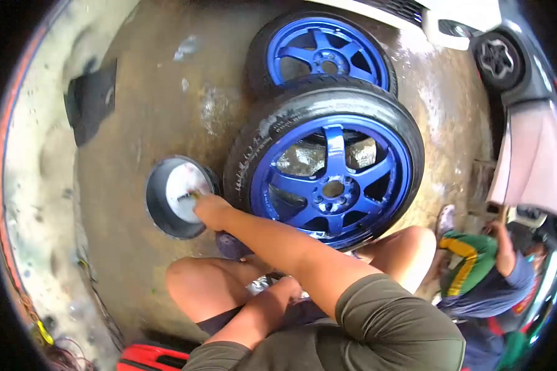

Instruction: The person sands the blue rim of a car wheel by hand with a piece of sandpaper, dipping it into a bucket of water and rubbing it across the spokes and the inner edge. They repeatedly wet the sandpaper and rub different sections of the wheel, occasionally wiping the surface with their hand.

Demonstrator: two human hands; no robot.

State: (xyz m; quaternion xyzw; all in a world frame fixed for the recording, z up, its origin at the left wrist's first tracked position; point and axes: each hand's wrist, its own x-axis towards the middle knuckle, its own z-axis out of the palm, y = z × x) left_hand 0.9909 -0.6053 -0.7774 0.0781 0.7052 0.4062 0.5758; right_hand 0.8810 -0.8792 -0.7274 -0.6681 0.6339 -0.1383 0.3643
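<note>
My right hand (209, 209) reaches over the near rim of a dark bucket (158, 207) holding white, foamy liquid (184, 185). Its fingers are closed around a small brush-like tool (193, 195) whose tip meets the foam; most of it is hidden. Between my knees, my left hand (287, 288) is low in front of my lap, beside something shiny, and its fingers do not show clearly. In front of me a wet blue six-spoke wheel with its tire (335, 151) leans tilted, with suds on the tire's sidewall.
Behind it lies a second blue wheel (322, 38). A black mat (91, 102) is by the left wall. Parked cars stand at the right, where another person (489, 272) crouches. A red case (151, 358) sits beside me. Wet patches cover the floor.
</note>
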